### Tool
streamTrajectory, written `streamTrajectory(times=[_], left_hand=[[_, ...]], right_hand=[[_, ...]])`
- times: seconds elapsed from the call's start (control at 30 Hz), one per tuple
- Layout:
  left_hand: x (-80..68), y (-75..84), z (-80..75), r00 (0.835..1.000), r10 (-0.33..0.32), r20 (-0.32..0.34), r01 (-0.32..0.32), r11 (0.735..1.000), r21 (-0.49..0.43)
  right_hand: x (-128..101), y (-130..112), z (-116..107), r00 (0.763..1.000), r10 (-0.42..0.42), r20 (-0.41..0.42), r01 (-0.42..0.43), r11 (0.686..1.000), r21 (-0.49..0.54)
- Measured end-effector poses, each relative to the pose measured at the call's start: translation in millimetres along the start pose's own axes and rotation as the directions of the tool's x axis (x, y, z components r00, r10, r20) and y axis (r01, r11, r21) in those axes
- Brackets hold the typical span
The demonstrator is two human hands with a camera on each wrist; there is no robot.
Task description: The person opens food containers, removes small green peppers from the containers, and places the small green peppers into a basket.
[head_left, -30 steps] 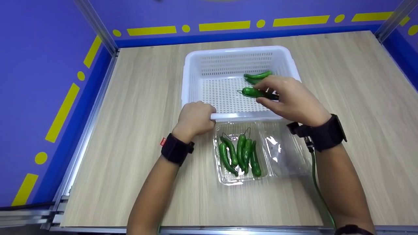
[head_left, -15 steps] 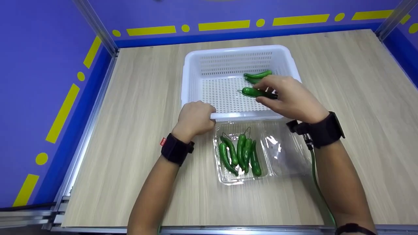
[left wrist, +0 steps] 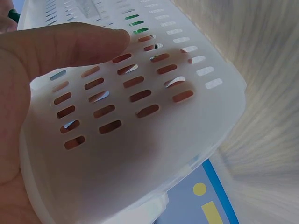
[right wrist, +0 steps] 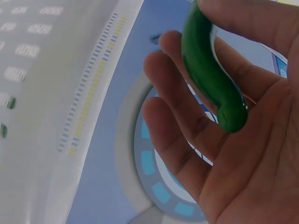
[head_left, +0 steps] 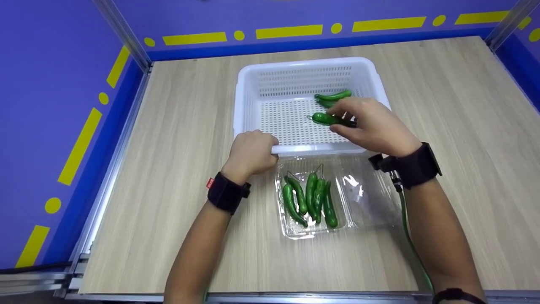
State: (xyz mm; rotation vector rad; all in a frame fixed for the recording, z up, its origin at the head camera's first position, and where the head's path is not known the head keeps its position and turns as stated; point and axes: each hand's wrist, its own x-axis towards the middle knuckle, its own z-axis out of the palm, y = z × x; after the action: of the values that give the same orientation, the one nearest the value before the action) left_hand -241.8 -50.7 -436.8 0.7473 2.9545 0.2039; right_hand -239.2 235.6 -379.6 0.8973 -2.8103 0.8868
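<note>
While the left hand [head_left: 252, 153] grips the near rim of the white perforated plastic basket [head_left: 253, 76], the right hand [head_left: 373, 126] pinches one green chili pepper [head_left: 327, 119] above the basket floor. It seems the placing step; next it should lower and release beside the peppers already inside [head_left: 333, 97].

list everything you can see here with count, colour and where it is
basket: 1, white, perforated, middle of the table toward the far side
pepper in hand: 1, green, held above the basket's right part
peppers in basket: at least 1, green, far right of the basket floor, partly hidden
clear tray: 1, transparent, hinged open, just in front of the basket
peppers in tray: about 5, green, left half of the clear tray
table: 1, light wood
walls: blue-purple, yellow dashes and dots
left hand: grips the basket's near rim
right hand: pinches the pepper in hand
</note>
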Motion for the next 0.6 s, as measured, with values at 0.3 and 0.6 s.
streamTrajectory(times=[0.3, 0.6], left_hand=[[2.7, 0.1, -1.3, 1.000, 0.006, -0.003, -0.006, 1.000, -0.003], [3.9, 0.4, -0.2, 1.000, 0.020, -0.013, -0.020, 1.000, 0.009]], right_hand=[[3.5, -1.1, -0.9, 0.999, -0.014, -0.032, 0.014, 1.000, 0.006], [4.7, -2.8, -3.7, 0.999, -0.023, -0.037, 0.024, 0.999, 0.039]])
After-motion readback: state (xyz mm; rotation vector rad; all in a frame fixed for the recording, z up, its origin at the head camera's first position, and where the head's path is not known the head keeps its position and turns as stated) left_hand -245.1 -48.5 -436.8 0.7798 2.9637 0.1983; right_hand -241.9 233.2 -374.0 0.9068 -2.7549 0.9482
